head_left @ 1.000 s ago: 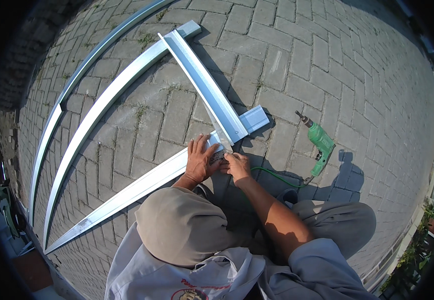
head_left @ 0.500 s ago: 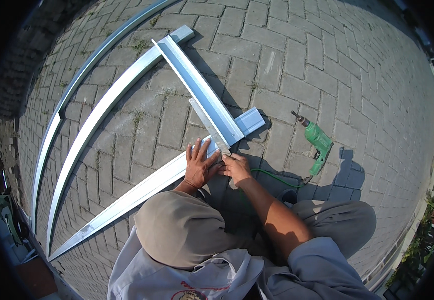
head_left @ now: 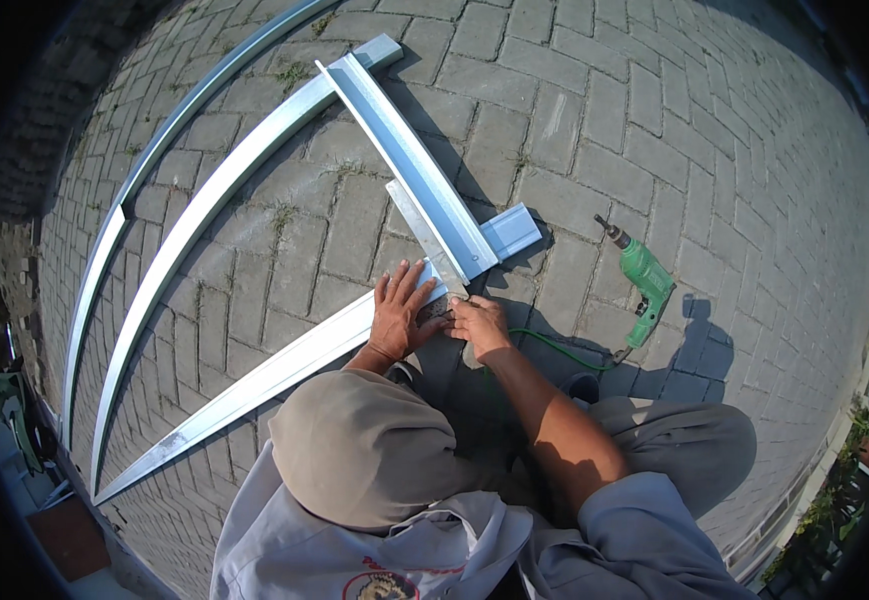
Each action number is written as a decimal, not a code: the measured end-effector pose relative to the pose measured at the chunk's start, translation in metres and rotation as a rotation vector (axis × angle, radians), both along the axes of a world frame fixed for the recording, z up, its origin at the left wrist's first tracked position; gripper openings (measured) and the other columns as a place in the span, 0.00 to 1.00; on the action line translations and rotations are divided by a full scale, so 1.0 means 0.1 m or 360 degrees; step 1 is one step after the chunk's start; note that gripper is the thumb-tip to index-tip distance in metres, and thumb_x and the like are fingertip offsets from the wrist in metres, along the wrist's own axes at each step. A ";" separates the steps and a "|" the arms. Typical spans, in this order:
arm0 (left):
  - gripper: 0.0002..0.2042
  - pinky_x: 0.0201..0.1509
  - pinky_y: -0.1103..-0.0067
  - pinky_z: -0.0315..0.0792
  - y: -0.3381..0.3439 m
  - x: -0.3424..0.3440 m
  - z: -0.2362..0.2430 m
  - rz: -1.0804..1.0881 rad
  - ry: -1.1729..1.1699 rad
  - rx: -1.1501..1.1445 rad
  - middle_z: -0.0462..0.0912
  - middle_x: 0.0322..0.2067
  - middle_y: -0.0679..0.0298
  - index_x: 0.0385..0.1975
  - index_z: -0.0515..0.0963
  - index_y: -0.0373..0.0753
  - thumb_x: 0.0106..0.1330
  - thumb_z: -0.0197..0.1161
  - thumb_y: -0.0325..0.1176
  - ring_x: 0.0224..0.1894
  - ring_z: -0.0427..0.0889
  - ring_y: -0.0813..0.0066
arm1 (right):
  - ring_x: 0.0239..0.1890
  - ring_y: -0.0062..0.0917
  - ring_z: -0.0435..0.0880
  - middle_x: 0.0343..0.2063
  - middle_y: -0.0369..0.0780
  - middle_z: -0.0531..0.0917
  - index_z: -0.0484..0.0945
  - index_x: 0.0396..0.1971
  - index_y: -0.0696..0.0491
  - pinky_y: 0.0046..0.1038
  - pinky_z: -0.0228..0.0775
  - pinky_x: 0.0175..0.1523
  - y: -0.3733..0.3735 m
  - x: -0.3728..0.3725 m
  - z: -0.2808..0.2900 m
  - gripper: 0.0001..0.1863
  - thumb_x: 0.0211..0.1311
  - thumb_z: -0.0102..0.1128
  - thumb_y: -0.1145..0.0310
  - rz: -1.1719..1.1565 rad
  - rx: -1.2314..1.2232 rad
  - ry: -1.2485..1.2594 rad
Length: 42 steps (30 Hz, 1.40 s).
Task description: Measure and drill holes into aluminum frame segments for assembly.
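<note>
The left hand (head_left: 396, 312) lies spread, gripping nothing, across the lower metal channel (head_left: 284, 365), seemingly to steady it. The right hand (head_left: 479, 325) bunches its fingers at the near end of a flat metal strip (head_left: 416, 220); whether they pinch it, I can't tell. That strip lies along the crosspiece (head_left: 404, 160), perhaps as a straight guide. Rightward, the green drill (head_left: 642, 285) rests within reach on the paving (head_left: 554, 125).

Shiny metal channels (head_left: 284, 365), rough matt pavers (head_left: 609, 145), matt cloth trousers (head_left: 354, 450)
</note>
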<state>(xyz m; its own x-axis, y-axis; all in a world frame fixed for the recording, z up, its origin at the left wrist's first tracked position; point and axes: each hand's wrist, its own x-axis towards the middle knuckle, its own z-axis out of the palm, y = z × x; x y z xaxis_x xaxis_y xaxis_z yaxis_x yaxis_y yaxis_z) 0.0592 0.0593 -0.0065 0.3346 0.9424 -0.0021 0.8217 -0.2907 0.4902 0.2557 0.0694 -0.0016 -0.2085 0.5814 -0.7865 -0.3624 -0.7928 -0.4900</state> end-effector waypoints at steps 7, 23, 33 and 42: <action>0.50 0.73 0.55 0.54 0.08 -0.09 0.04 0.0143 0.0021 0.0041 0.64 0.73 0.54 0.70 0.69 0.41 0.49 0.76 0.65 0.72 0.63 0.49 | 0.32 0.26 0.85 0.33 0.39 0.83 0.80 0.38 0.56 0.34 0.82 0.39 -0.01 -0.01 -0.02 0.12 0.68 0.69 0.62 0.0036 0.0017 -0.0064; 0.52 0.72 0.57 0.56 0.10 -0.19 0.06 0.0093 0.0063 0.0048 0.68 0.69 0.54 0.69 0.70 0.41 0.49 0.71 0.72 0.67 0.67 0.51 | 0.25 0.29 0.86 0.23 0.46 0.85 0.84 0.30 0.62 0.33 0.80 0.32 0.42 0.01 0.79 0.25 0.66 0.69 0.50 0.1173 0.0027 -0.0960; 0.50 0.72 0.57 0.56 0.14 -0.06 0.12 0.0104 0.0111 -0.0003 0.67 0.70 0.56 0.70 0.69 0.42 0.49 0.72 0.67 0.67 0.66 0.52 | 0.61 0.48 0.78 0.56 0.55 0.78 0.70 0.65 0.59 0.44 0.73 0.62 1.37 0.09 0.89 0.35 0.64 0.70 0.54 0.0776 0.1379 -0.1654; 0.49 0.72 0.56 0.57 0.11 -0.09 0.05 0.0084 0.0086 -0.0010 0.67 0.70 0.56 0.71 0.68 0.45 0.51 0.69 0.69 0.67 0.67 0.51 | 0.70 0.51 0.72 0.68 0.62 0.69 0.45 0.78 0.60 0.40 0.66 0.73 1.99 -0.50 0.80 0.66 0.49 0.80 0.48 0.1322 0.1169 -0.1565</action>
